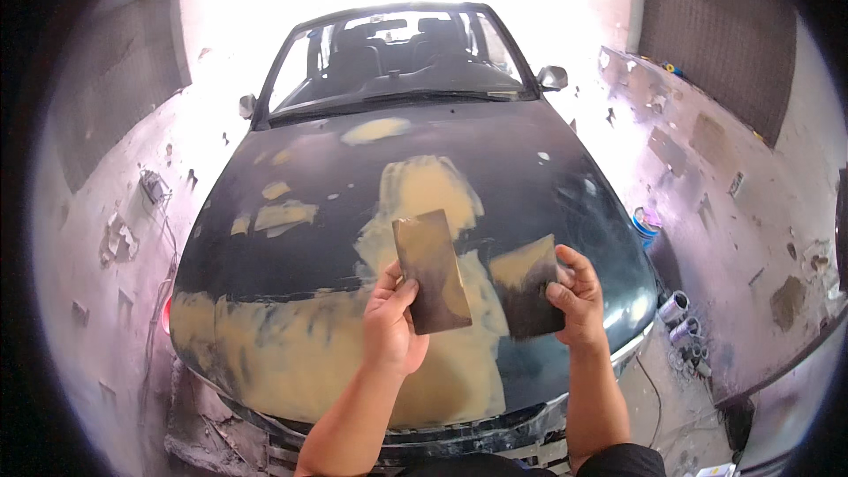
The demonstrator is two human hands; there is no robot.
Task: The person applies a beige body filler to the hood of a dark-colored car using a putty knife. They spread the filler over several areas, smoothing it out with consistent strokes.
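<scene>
My left hand grips a flat rectangular putty spreader, thumb on its face. That spreader is dark and smeared with tan filler. In my right hand is a second dark putty spreader, pinched at its right edge, with tan filler across its upper part. Both spreaders are held up over a car hood, apart from each other. The hood is dark, with a tall tan filler patch in the middle and a broad filler band along the near left. Smaller tan spots lie farther back.
Beyond the hood stand the windshield and a side mirror on the right. Cans and a blue bucket sit on the floor along the right side. Stained walls flank the car.
</scene>
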